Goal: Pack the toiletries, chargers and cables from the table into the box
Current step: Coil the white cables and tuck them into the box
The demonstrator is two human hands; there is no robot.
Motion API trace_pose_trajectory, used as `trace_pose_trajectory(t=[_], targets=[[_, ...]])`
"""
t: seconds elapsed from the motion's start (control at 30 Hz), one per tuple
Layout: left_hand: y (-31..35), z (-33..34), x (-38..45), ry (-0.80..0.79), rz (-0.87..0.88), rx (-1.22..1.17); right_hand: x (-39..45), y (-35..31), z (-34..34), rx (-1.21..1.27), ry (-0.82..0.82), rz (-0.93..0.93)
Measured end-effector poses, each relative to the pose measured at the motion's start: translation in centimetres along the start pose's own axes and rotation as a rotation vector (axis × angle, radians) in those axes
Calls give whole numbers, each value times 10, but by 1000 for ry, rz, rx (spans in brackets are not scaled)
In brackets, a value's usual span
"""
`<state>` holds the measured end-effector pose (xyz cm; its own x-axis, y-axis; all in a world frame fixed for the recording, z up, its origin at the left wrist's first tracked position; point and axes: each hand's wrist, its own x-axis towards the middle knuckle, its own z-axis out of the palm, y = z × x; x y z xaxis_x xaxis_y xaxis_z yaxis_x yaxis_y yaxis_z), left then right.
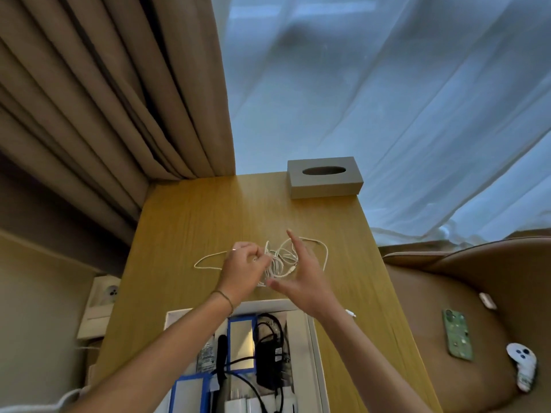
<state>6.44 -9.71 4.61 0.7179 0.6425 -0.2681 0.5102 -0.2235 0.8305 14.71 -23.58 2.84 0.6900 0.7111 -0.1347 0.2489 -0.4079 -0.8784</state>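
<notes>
A white cable (310,248) lies in loose loops on the wooden table (190,228), past the box. My left hand (243,268) pinches a bundled part of that cable with curled fingers. My right hand (301,275) is beside it with fingers straight and spread, touching the loops. The white box (313,347) sits at the table's near edge under my forearms. It holds a black charger with cable (268,353), blue-edged packets (241,341), a small bottle (207,353) and a white plug (238,405).
A grey tissue box (325,178) stands at the table's far end. Curtains hang behind. On the brown seat to the right lie a green phone (457,335) and a white controller (523,368). A wall socket (104,295) is left of the table.
</notes>
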Motion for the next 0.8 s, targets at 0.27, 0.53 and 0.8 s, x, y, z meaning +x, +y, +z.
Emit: trace_pose_trajectory(t=[0.27, 0.53, 0.8], targets=[[36, -36, -56, -24, 200, -351, -3, -26, 20, 313, 22, -13], [66, -95, -78, -75, 167, -1097, -12, -67, 29, 185, 118, -180], [77, -127, -89, -65, 290, -1252, -17, -114, 38, 450, -359, -140]])
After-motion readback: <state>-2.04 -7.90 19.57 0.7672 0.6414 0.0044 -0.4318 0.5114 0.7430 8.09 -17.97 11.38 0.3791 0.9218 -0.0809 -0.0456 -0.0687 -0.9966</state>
